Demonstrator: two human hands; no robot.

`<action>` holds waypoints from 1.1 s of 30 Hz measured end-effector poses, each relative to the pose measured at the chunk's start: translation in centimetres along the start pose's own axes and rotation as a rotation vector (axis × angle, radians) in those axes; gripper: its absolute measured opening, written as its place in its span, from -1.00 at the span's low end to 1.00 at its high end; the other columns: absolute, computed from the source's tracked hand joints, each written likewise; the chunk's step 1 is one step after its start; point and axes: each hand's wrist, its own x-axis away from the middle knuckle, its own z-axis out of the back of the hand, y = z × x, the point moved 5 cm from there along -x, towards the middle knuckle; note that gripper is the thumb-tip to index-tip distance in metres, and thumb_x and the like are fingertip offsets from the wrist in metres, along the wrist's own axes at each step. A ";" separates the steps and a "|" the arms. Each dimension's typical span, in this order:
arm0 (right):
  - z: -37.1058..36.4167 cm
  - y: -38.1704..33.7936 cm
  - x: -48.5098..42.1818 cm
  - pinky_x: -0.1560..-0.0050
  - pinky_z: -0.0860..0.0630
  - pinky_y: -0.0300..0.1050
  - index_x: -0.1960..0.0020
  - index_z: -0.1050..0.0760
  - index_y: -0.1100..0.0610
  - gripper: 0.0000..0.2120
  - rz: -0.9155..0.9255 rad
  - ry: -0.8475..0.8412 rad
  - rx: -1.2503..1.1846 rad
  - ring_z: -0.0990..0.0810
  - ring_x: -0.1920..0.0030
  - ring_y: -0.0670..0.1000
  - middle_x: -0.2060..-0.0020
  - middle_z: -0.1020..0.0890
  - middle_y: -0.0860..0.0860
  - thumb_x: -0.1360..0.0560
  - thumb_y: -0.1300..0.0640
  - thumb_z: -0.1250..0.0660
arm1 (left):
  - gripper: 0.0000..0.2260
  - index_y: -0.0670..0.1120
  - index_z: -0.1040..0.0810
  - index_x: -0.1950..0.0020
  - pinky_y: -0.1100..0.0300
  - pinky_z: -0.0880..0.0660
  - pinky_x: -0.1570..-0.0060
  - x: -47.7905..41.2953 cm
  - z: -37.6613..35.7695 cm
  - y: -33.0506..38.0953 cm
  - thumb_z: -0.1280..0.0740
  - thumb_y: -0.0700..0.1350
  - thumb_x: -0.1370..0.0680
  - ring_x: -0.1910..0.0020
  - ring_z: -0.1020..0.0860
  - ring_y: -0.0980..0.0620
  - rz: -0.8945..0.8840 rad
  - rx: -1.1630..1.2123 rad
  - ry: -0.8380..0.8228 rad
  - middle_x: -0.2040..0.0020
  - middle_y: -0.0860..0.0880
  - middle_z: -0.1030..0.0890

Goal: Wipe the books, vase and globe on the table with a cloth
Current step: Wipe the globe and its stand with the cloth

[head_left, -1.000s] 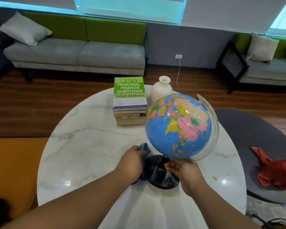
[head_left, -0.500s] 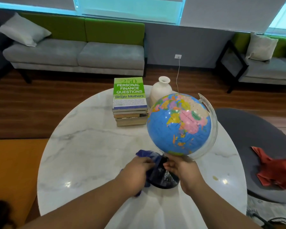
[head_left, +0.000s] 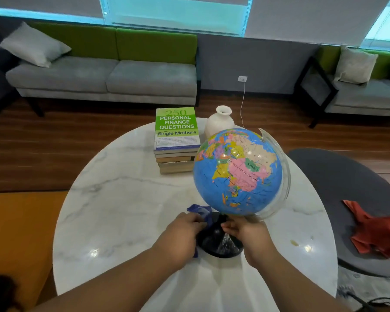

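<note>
Showing a round white marble table [head_left: 122, 199]: at the far side, a stack of books topped by a green cover [head_left: 177, 140] and a white ceramic vase [head_left: 218, 122]; nearer, the left hand [head_left: 182, 235] grips a crumpled dark-blue cloth [head_left: 200, 211] against the black base [head_left: 221, 247] of the blue plastic globe [head_left: 236, 172] — the right hand [head_left: 250, 235] seemingly pinches its stem, fingers partly hidden.

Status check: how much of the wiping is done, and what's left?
Done: nothing provable; no surface shows signs of wiping. In hand: the left hand presses the blue cloth against the black base of the globe, while the right hand holds its neck. Left: the books and vase at the table's far side, apart from both hands.
</note>
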 end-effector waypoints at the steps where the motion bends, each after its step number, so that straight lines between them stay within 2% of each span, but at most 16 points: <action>1: 0.0 0.0 0.0 0.24 -0.62 -0.13 0.11 -0.52 0.25 -0.98 -0.005 -0.007 -0.006 -0.57 0.31 0.10 0.28 -0.60 0.15 -0.48 0.33 -0.34 | -0.44 0.03 -0.42 -0.42 0.40 -0.19 -0.21 0.4 -0.1 0.6 -0.41 -0.16 -0.43 -0.35 -0.33 0.00 -0.038 0.012 -0.008 -0.40 0.07 -0.40; 3: 0.0 -0.1 -0.1 0.15 -0.61 -0.05 0.10 -0.55 0.26 -0.95 -0.014 -0.010 -0.023 -0.58 0.30 0.09 0.28 -0.63 0.15 -0.46 0.29 -0.39 | -0.46 0.01 -0.41 -0.43 0.36 -0.19 -0.22 1.1 -0.3 1.4 -0.39 -0.15 -0.45 -0.32 -0.35 -0.03 -0.083 0.033 -0.058 -0.41 0.05 -0.40; 5: 0.0 -0.1 -0.2 0.12 -0.62 -0.03 0.08 -0.57 0.28 -0.92 -0.021 -0.012 -0.020 -0.58 0.30 0.08 0.27 -0.64 0.15 -0.46 0.27 -0.40 | -0.38 0.02 -0.40 -0.44 0.32 -0.23 -0.25 1.2 -0.5 0.5 -0.46 -0.12 -0.38 -0.30 -0.36 -0.04 -0.056 0.008 -0.074 -0.42 0.05 -0.37; 8: -0.1 0.0 0.0 0.24 -0.62 -0.14 0.12 -0.53 0.27 -0.98 -0.008 -0.021 0.007 -0.57 0.30 0.10 0.26 -0.60 0.17 -0.48 0.31 -0.36 | -0.29 0.07 -0.43 -0.41 0.37 -0.27 -0.27 1.1 0.5 -1.4 -0.54 -0.04 -0.28 -0.32 -0.39 0.01 0.036 -0.057 -0.032 -0.41 0.11 -0.38; 9: -0.1 0.0 0.0 0.28 -0.61 -0.16 0.14 -0.52 0.27 -0.97 -0.004 -0.018 0.011 -0.57 0.30 0.11 0.26 -0.58 0.18 -0.49 0.33 -0.34 | -0.29 0.07 -0.50 -0.35 0.38 -0.35 -0.22 1.1 0.9 -1.4 -0.58 -0.03 -0.20 -0.25 -0.47 0.01 0.010 -0.056 0.023 -0.34 0.11 -0.46; 11: -0.1 0.0 0.0 0.28 -0.61 -0.17 0.15 -0.52 0.27 -0.96 -0.005 -0.020 0.010 -0.57 0.31 0.10 0.28 -0.57 0.18 -0.48 0.34 -0.33 | -0.31 0.05 -0.60 -0.20 0.25 -0.55 -0.02 1.6 0.4 -0.4 -0.58 -0.07 -0.06 -0.02 -0.58 -0.02 -0.079 0.036 -0.034 -0.17 0.08 -0.57; 14: -0.1 -0.2 0.1 0.21 -0.61 -0.12 0.12 -0.55 0.26 -0.99 -0.007 -0.045 0.016 -0.57 0.29 0.09 0.29 -0.60 0.14 -0.47 0.31 -0.37 | -0.36 0.04 -0.59 -0.21 0.21 -0.57 0.12 2.8 -0.7 1.1 -0.49 -0.12 -0.11 0.08 -0.54 -0.04 -0.184 -0.013 -0.091 -0.15 0.08 -0.56; 18: 0.0 0.2 0.1 0.28 -0.60 -0.17 0.11 -0.52 0.29 -0.98 -0.002 -0.014 0.021 -0.59 0.31 0.09 0.31 -0.59 0.16 -0.49 0.35 -0.32 | -0.31 0.06 -0.67 -0.05 0.35 -0.51 0.33 2.5 0.4 0.5 -0.53 -0.04 0.11 0.26 -0.56 0.03 -0.086 -0.069 -0.065 0.02 0.09 -0.63; 23: -0.1 0.3 0.1 0.28 -0.59 -0.19 0.12 -0.54 0.29 -0.97 -0.006 -0.026 0.024 -0.58 0.29 0.08 0.30 -0.61 0.16 -0.47 0.32 -0.36 | -0.42 0.08 -0.58 -0.19 0.35 -0.51 0.20 4.0 -0.6 1.5 -0.44 -0.07 -0.15 0.14 -0.45 0.11 -0.267 -0.108 -0.083 -0.08 0.14 -0.56; 28: 0.0 0.5 0.4 0.29 -0.61 -0.22 0.12 -0.51 0.28 -0.93 -0.010 0.003 0.017 -0.59 0.29 0.10 0.34 -0.58 0.17 -0.48 0.40 -0.29 | -0.29 0.12 -0.65 -0.02 0.43 -0.47 0.37 3.6 0.3 0.3 -0.52 0.08 0.16 0.30 -0.53 0.13 -0.136 -0.171 -0.115 0.07 0.18 -0.60; 31: -0.1 0.4 0.3 0.24 -0.62 -0.18 0.10 -0.52 0.29 -0.98 -0.009 -0.007 0.014 -0.58 0.28 0.09 0.31 -0.58 0.16 -0.47 0.35 -0.33 | -0.36 0.09 -0.62 -0.09 0.40 -0.49 0.27 3.9 -0.4 1.5 -0.52 -0.03 0.00 0.16 -0.45 0.13 -0.195 -0.132 -0.105 0.00 0.15 -0.58; 33: -0.1 0.3 0.2 0.20 -0.62 -0.15 0.12 -0.53 0.28 -0.99 -0.012 -0.011 0.006 -0.58 0.27 0.09 0.29 -0.59 0.16 -0.47 0.33 -0.35 | -0.32 0.09 -0.56 -0.21 0.37 -0.51 0.16 3.9 -0.7 2.1 -0.53 -0.01 -0.08 0.07 -0.46 0.12 -0.198 -0.155 -0.147 -0.11 0.13 -0.53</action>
